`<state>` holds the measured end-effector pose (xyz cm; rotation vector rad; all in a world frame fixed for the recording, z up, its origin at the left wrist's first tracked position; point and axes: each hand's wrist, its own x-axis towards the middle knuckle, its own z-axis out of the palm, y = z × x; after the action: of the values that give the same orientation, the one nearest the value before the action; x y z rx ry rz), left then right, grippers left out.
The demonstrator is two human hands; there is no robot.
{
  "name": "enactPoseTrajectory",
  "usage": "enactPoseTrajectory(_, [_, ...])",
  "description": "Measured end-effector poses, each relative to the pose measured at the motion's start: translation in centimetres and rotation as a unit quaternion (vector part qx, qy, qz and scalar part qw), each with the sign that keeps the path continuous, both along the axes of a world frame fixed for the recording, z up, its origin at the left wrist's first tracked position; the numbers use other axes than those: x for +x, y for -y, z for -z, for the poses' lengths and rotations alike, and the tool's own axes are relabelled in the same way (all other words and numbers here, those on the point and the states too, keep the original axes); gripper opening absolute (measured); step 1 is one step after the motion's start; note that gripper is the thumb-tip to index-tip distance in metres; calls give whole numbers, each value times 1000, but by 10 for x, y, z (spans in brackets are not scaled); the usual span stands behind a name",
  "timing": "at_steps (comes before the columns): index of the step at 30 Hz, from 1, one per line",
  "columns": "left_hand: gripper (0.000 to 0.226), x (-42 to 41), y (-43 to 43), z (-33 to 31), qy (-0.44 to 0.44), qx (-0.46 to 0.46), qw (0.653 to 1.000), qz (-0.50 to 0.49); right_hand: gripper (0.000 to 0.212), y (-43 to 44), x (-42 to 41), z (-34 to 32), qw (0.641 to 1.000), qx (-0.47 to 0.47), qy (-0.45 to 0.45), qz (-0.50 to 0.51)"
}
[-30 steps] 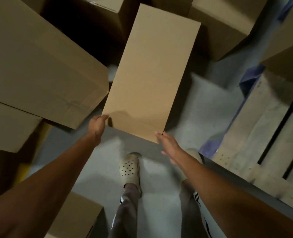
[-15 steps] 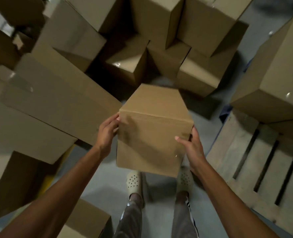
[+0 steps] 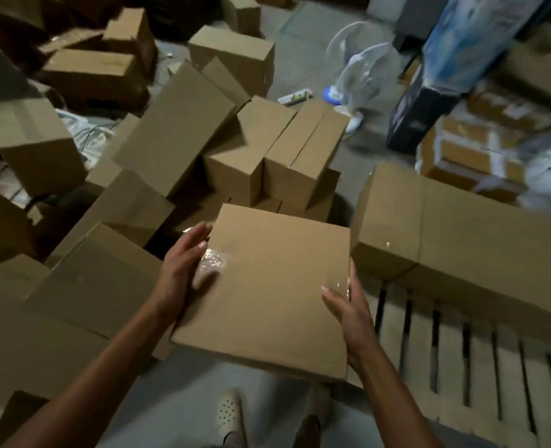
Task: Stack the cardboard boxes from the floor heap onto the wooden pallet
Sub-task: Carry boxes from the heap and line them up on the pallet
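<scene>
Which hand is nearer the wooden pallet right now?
Right. The right hand grips the held box at its right edge, just beside the wooden pallet; the left hand holds the opposite edge, on the floor heap side.

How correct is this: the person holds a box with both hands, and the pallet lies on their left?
One slip: in the head view the pallet lies on their right, not left. The left hand and right hand do hold the box.
</scene>
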<state>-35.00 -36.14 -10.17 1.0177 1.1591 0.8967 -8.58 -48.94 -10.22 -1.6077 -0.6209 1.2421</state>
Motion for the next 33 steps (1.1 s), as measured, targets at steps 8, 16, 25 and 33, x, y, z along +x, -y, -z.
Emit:
enactPoseTrajectory(8, [43,71,44,-81,23,-129,981,140,66,64,60,-84,997,51,2,54])
enactPoseTrajectory(16, [67,212,108,-131,9,-22,982,185,63,207,165,-110,978,121,-5,168])
enactPoseTrajectory(25, [15,430,240,-192,80,105,951,280,70,400,295,-144,956,198,-52,211])
enactPoseTrajectory(33, [18,580,318,-191,93,-16,950,299,70,505,395,-186,952,204,73,216])
